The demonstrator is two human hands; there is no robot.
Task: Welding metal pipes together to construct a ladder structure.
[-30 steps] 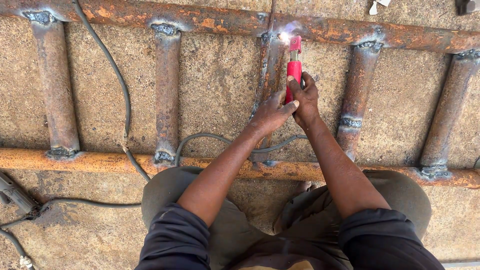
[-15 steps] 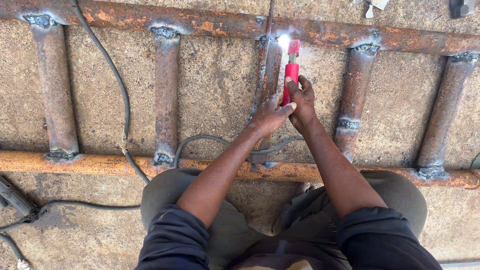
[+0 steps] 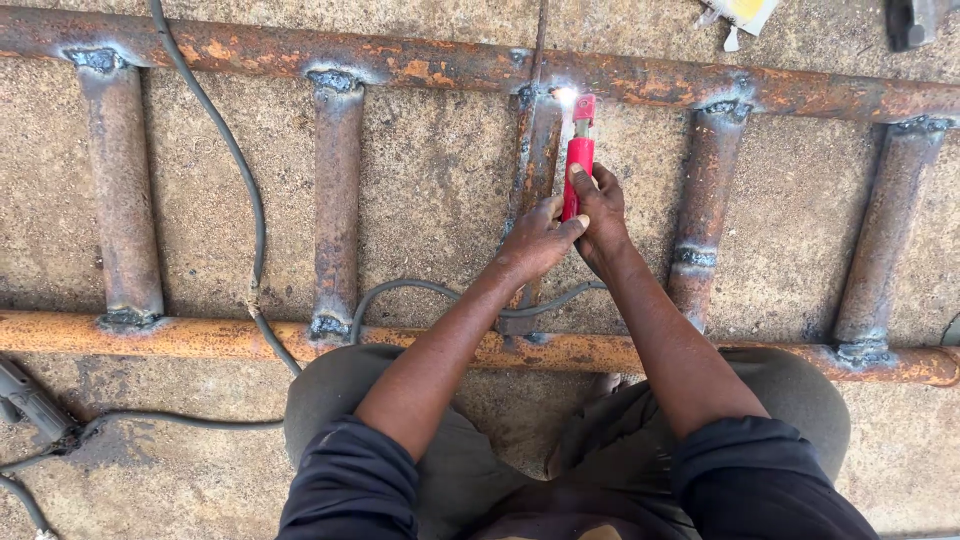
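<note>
where the red electrode holder (image 3: 578,165) meets the steel, a white glare (image 3: 565,95) swallows the tip, so the rod and the joint under it can't be made out — only a bright spot at the top of the middle rusty upright (image 3: 535,150), just under the upper rail (image 3: 400,62). the right hand (image 3: 603,215) is wrapped shut around the lower end of the holder, fingers curled over the red handle and hiding its base; the red body sticks up out of the fist toward the top centre of the frame. the left hand (image 3: 540,240) sits just beside it on the left, fingers bent, thumb tip pressed against the red handle — whether it really grips or merely steadies i can't tell. both forearms run down to dark sleeves at the bottom edge, and the knees are partly cut off there.

a grey cable (image 3: 215,150) drops from the top left, crosses the lower rail (image 3: 150,335), and another loop passes behind the wrists, its run hidden by the arms. at the lower left edge a grey clamp-like thing (image 3: 30,400) is cropped, hard to name. top right, a pale object (image 3: 740,12) and a dark tool (image 3: 910,20) are sliced by the frame. all of it lies on rough concrete (image 3: 430,180).
</note>
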